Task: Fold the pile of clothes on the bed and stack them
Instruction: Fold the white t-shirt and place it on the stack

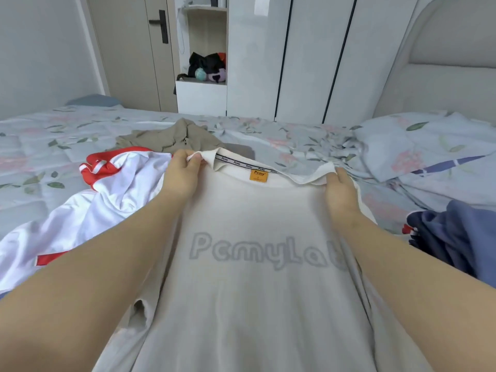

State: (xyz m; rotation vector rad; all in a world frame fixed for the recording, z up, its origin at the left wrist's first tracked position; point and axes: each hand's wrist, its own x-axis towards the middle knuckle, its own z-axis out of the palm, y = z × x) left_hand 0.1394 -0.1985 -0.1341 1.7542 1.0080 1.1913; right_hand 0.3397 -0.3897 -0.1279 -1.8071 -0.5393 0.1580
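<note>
A cream T-shirt (257,285) with an orange neck label and grey lettering showing through hangs spread out between my two hands, above the bed (53,146). My left hand (182,173) pinches the shirt's left shoulder near the collar. My right hand (341,191) grips the right shoulder, fingers curled under the fabric. A white and red garment (112,189) lies crumpled on the bed to the left. A khaki garment (171,138) lies beyond the shirt. A navy blue garment (453,237) is heaped at the right.
The bed has a floral pale blue cover, bunched up into a quilt or pillow (424,146) at the right. A padded headboard (440,57) rises at the far right. Wardrobe doors (308,57), a shelf niche with plush toys (209,68) and a door (134,49) stand behind.
</note>
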